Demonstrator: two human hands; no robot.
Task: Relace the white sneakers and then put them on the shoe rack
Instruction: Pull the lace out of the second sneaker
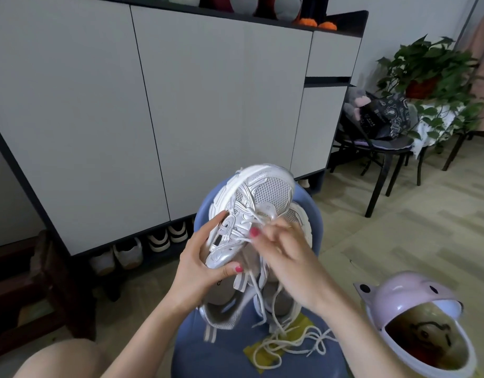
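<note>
I hold a white and silver sneaker (258,195) tilted on its side above a blue chair (316,225), toe pointing up and away. My left hand (200,257) grips its side and heel, thumb on the silver panel. My right hand (284,249) pinches the white lace (251,218) at the eyelets in the middle of the shoe. A second white sneaker (301,216) lies on the seat behind and under the first, mostly hidden by my right hand. Loose white lace (295,342) trails in loops over the chair seat near a yellow label.
A tall white cabinet (180,105) stands behind the chair, with several pairs of shoes (142,248) in the open gap along its base. A pink helmet (415,323) lies at the right. A dark chair (383,148) with bags and a potted plant (429,75) stand at the far right. Dark wooden furniture (44,285) stands at the left.
</note>
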